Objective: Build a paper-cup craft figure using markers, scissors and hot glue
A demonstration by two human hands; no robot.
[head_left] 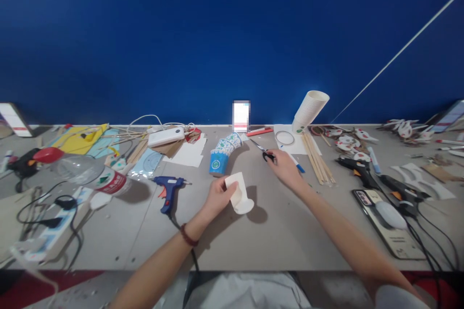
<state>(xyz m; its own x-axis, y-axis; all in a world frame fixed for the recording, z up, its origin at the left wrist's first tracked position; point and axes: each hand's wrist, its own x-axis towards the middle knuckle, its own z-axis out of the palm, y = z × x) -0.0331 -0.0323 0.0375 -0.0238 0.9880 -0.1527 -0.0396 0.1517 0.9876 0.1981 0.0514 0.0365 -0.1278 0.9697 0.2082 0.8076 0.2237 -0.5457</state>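
Observation:
My left hand (216, 199) pinches a cut white paper cup (239, 194) above the table; a flat strip of its wall stands up and its round base points toward me. The fingers of my right hand (284, 166) are closed at the black handles of a pair of scissors (261, 148), whose blades point away to the left, low over the table. Just beyond my left hand lies a stack of blue patterned paper cups (219, 161). A blue glue gun (169, 190) rests to the left of that hand.
A tall stack of white paper cups (310, 110) leans at the back right, beside wooden sticks (319, 157) and a tape ring (285, 138). On the left are a plastic bottle (85, 173) and a power strip (67, 224). A phone (388, 224) lies at right, near black glue guns (358, 170).

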